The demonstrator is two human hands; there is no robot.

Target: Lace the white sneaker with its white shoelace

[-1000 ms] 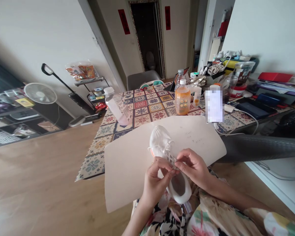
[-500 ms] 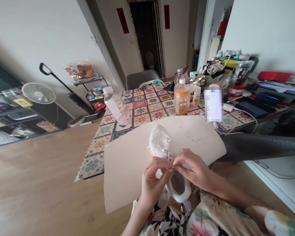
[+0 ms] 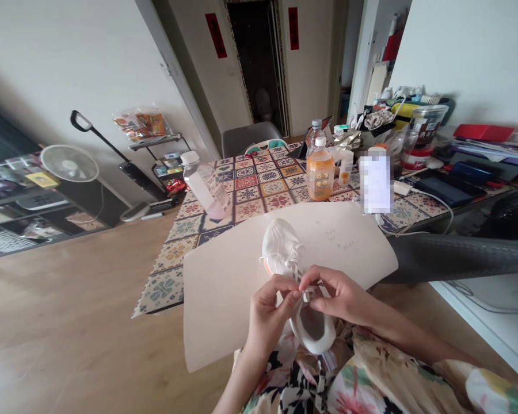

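A white sneaker [image 3: 278, 244] with a small orange patch on its side lies on a large white sheet [image 3: 224, 299], toe away from me and heel near my lap. My left hand [image 3: 270, 305] is closed in a pinch at the sneaker's upper eyelets, thumb against forefinger. From the other side, my right hand [image 3: 341, 293] grips the white shoelace [image 3: 308, 295], its forefinger meeting the left fingertips. A short piece of lace shows between its thumb and forefinger. Fingers hide part of the tongue and lacing.
On the patterned tablecloth [image 3: 246, 183] stand a tilted clear bottle [image 3: 205, 187], an orange drink bottle [image 3: 320, 175] and a phone [image 3: 376, 181] with a white cable. Clutter fills the table's right side. A grey chair [image 3: 248, 137] is at the far end.
My right thumb and forefinger have moved apart, so a piece of white lace now shows between them. The sneaker and left hand stay nearly in place.
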